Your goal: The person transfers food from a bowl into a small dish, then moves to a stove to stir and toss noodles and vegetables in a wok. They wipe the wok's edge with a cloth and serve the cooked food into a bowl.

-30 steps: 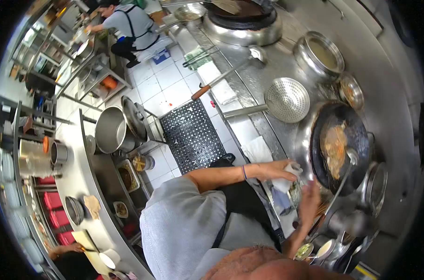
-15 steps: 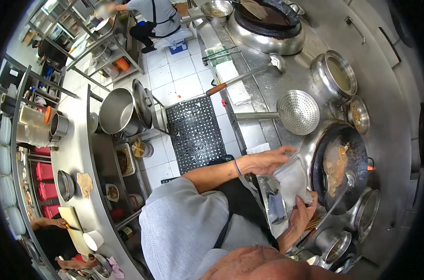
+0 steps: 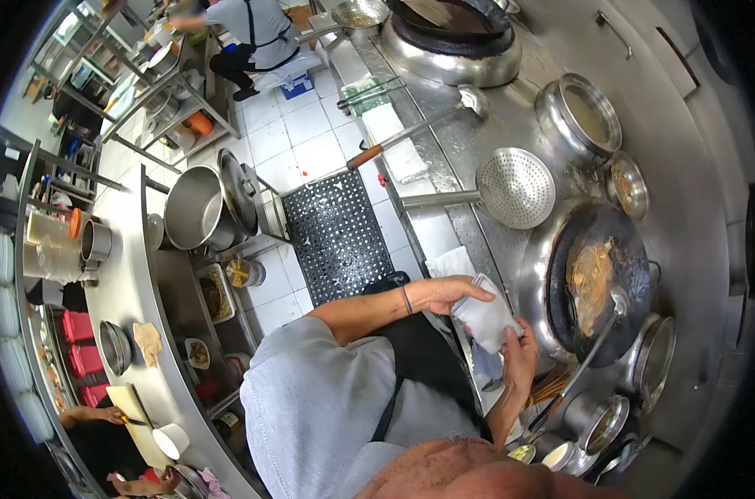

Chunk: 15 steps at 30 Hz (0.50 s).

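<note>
My left hand [image 3: 446,293] and my right hand [image 3: 519,364] together hold a folded white cloth [image 3: 484,318] over the front edge of the steel cooking counter [image 3: 477,166]. The left grips its upper left side, the right its lower right corner. Just right of the cloth sits a black wok [image 3: 600,283] with browned food, and a ladle [image 3: 598,341] rests in it with its handle pointing toward my right hand.
A perforated skimmer [image 3: 515,187], a long ladle [image 3: 411,129] and steel pots [image 3: 581,112] lie on the counter. A second wok [image 3: 448,21] is farther back. A black floor mat [image 3: 340,237] and a big stockpot [image 3: 194,208] are at left. Another person [image 3: 244,33] works far back.
The cloth was bunched under my left hand, then spread open between both hands, and is now folded smaller and drawn back toward my body.
</note>
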Each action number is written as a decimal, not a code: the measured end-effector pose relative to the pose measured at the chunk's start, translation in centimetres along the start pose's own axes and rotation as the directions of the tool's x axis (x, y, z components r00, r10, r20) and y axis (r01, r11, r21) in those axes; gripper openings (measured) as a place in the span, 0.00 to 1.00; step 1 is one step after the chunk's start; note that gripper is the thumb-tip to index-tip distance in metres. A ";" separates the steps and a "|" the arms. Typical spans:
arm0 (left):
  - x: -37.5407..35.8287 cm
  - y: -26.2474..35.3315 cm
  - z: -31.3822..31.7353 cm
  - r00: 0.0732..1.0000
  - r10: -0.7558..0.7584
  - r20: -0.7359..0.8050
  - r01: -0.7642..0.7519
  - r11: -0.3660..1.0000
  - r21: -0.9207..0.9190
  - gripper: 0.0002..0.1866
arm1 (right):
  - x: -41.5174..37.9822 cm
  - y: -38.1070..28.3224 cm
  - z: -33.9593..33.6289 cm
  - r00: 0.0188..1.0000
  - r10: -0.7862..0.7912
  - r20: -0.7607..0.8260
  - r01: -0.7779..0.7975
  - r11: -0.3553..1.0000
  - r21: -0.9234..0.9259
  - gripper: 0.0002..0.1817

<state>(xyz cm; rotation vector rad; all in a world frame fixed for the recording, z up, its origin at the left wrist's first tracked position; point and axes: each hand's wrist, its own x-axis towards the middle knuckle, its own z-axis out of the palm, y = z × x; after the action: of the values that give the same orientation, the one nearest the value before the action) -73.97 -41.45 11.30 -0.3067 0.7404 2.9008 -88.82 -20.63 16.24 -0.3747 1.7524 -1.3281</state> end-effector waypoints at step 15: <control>7.8 -7.9 0.0 0.825 0.490 -0.281 -0.244 0.757 0.606 0.23 | 0.0 5.2 1.7 0.991 -0.113 -0.077 0.133 0.928 0.347 0.12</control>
<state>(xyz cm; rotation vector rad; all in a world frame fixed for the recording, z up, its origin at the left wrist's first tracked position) -80.16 -33.97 5.87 -0.8159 1.8629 2.7971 -86.13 -19.74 11.54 -0.2499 1.5139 -1.7223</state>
